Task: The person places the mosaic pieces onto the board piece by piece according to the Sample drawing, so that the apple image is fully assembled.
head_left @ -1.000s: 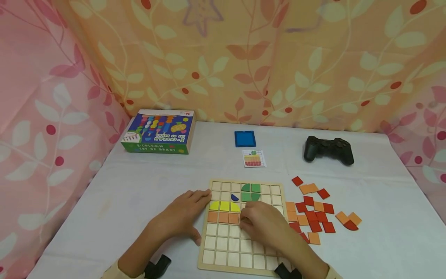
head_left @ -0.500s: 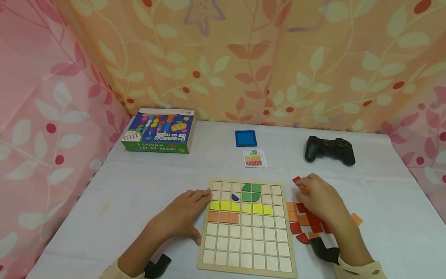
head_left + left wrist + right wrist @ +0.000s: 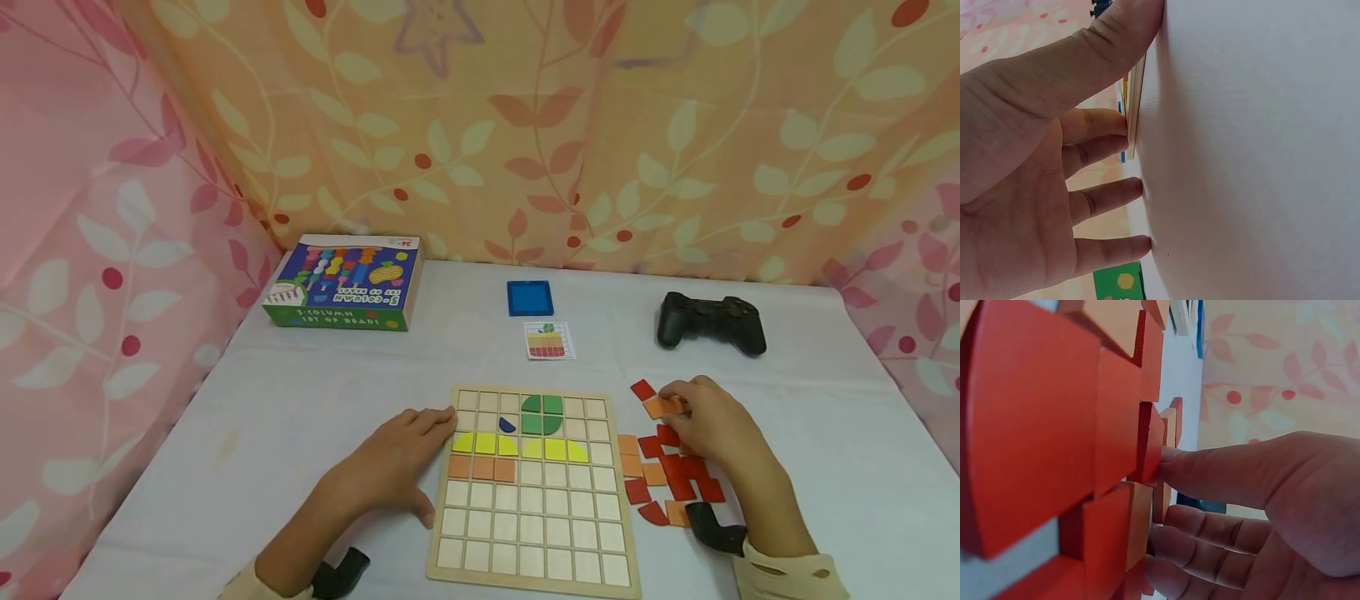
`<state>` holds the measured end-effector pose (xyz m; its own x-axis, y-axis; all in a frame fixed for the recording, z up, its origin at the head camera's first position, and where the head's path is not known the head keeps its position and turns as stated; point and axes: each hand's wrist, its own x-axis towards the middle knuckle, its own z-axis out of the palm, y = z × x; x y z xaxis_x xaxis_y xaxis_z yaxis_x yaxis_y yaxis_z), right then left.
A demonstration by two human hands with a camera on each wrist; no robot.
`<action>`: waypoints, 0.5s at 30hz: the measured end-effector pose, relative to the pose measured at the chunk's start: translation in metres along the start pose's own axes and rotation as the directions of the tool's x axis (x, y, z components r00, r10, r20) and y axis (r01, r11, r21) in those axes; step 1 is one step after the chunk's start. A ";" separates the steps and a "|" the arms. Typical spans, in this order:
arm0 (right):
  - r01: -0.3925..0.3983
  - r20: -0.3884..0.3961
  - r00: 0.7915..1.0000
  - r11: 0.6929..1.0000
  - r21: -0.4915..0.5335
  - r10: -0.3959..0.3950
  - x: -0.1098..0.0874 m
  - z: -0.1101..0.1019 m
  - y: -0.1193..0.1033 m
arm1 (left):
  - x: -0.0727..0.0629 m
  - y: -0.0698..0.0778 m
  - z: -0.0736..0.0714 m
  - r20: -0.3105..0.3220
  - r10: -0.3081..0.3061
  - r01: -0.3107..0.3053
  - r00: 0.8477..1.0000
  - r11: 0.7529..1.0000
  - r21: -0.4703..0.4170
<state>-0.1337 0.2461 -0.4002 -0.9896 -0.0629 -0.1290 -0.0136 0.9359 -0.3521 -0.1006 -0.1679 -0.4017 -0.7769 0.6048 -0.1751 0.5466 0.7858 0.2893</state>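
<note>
The right hand (image 3: 701, 421) has been carried from the board (image 3: 531, 487) to the loose tiles at its 3 o'clock, where an orange tile (image 3: 663, 407) is now pinched. The left hand (image 3: 393, 467) has stayed flat, fingers spread, steadying the board's 9 o'clock edge on the worktop (image 3: 300, 417).

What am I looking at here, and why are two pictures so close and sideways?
No machine: a person wears three cameras. The wide picture is from the head; the close ones are from each wrist, hence tilted. On the white table lies a wooden grid board with green, yellow and orange tiles set in. The left hand rests flat against its edge. The right hand pinches an orange tile from the loose red and orange tiles. Farther back: a game box, a pattern card and a black controller.
</note>
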 end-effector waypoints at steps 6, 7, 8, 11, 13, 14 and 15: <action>-0.010 0.009 1.000 1.000 0.021 0.010 0.001 0.000 0.001 | 0.000 0.001 -0.001 -0.011 0.010 -0.010 1.000 1.000 -0.001; -0.012 0.009 1.000 1.000 0.024 0.012 0.001 0.000 0.001 | 0.000 0.001 -0.001 -0.012 0.013 -0.013 1.000 1.000 -0.002; -0.016 0.011 1.000 1.000 0.027 0.015 0.002 -0.001 0.001 | -0.001 0.001 -0.001 -0.014 0.014 -0.015 1.000 1.000 -0.004; -0.018 0.002 1.000 0.999 0.030 0.018 0.002 0.000 0.003 | -0.001 0.001 -0.002 -0.014 0.018 -0.018 1.000 1.000 -0.003; -0.018 -0.006 1.000 0.999 0.034 0.018 0.002 0.000 0.005 | -0.001 0.001 -0.002 -0.011 0.014 -0.014 1.000 1.000 -0.005; -0.024 -0.004 1.000 0.999 0.041 0.024 0.002 0.000 0.005 | -0.001 0.001 -0.002 -0.010 0.013 -0.013 1.000 1.000 -0.005; -0.028 -0.003 1.000 0.999 0.047 0.028 0.002 0.000 0.006 | -0.001 0.001 -0.002 -0.008 0.011 -0.011 1.000 1.000 -0.006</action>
<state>-0.1361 0.2513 -0.4024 -0.9901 -0.0359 -0.1357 0.0203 0.9201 -0.3913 -0.1000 -0.1677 -0.3998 -0.7733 0.6126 -0.1639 0.5536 0.7782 0.2967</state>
